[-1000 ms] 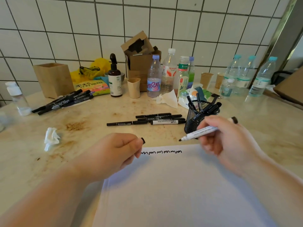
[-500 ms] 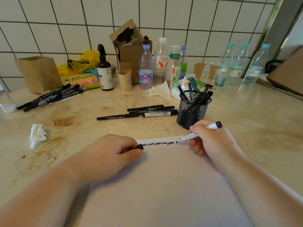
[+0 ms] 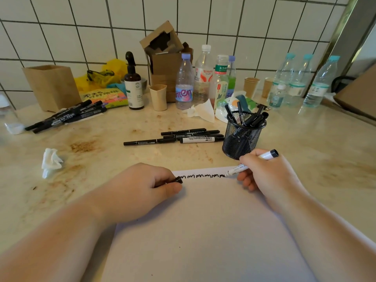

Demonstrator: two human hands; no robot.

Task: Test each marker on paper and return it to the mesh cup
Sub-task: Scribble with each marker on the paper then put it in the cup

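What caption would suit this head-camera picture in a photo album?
Right hand scribbles a whiteboard marker along the paper, left hand holding its cap, beside the mesh cup.

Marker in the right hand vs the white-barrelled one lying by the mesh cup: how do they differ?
The held marker is uncapped, the lying marker capped. The held marker is tilted in the right hand, tip on the paper; the lying marker rests flat on the counter. The held one ends a squiggle line; the lying one touches no paper. Both have white barrels with black ends.
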